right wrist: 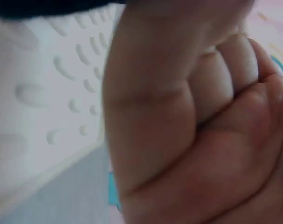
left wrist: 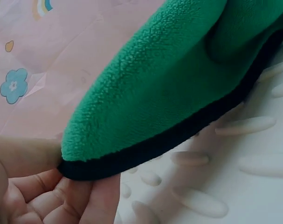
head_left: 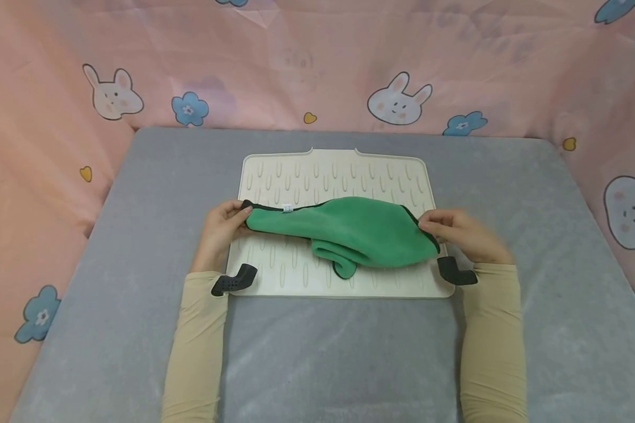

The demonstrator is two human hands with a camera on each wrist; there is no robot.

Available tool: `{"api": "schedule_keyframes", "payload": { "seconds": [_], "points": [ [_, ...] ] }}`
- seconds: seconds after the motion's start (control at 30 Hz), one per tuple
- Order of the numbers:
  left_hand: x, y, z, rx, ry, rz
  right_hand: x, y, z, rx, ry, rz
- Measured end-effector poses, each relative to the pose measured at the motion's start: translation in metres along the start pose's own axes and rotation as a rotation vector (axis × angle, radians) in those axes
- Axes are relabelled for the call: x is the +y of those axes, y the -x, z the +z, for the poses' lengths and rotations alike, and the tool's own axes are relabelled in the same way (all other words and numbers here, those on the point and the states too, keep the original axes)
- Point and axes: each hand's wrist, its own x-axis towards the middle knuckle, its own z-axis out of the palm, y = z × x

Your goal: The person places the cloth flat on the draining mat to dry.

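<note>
A green towel (head_left: 362,229) with black edging and a small white tag hangs loosely folded over a cream washboard (head_left: 275,276). My left hand (head_left: 223,226) pinches its left corner between thumb and fingers; the left wrist view shows the fuzzy towel (left wrist: 132,102) with its dark border caught at the fingertips. On the other side, my right hand (head_left: 463,232) pinches the black-edged right end. In the right wrist view the right hand (right wrist: 178,121) fills most of the picture, fingers curled, with a dark strip of edging at the top. Part of the towel curls under near the middle.
The washboard lies on a table with a grey cloth (head_left: 338,352). Behind and at the sides hangs a pink curtain (head_left: 254,70) printed with rabbits and blue flowers. A black wrist mount (head_left: 235,279) sits on each beige sleeve (head_left: 196,346).
</note>
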Motion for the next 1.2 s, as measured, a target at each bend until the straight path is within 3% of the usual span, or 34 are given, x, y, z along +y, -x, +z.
{"api": "schedule_keyframes", "payload": {
  "seconds": [0.17,0.3,0.57,0.8,1.0,1.13,1.2],
  "points": [
    [-0.001,0.0,0.003,0.007,0.016,-0.015,0.0,-0.013,0.013,-0.031,0.07,0.113],
    [-0.001,-0.001,0.004,-0.013,-0.004,-0.038,0.003,-0.023,0.021,-0.02,0.103,0.067],
    [0.0,0.001,-0.005,-0.191,-0.181,-0.11,0.001,-0.032,0.021,0.062,0.185,0.115],
    [0.0,-0.002,-0.004,-0.171,-0.25,-0.08,-0.006,-0.051,0.017,0.055,0.297,0.105],
    [0.01,-0.017,-0.009,-0.182,-0.253,-0.076,-0.009,-0.06,0.01,0.07,0.332,0.085],
    [0.025,-0.037,-0.011,-0.183,-0.303,-0.049,-0.009,-0.061,0.005,0.133,0.31,0.094],
    [0.031,-0.049,-0.01,-0.152,-0.299,-0.042,-0.008,-0.063,0.003,0.163,0.299,0.097]
  ]
}}
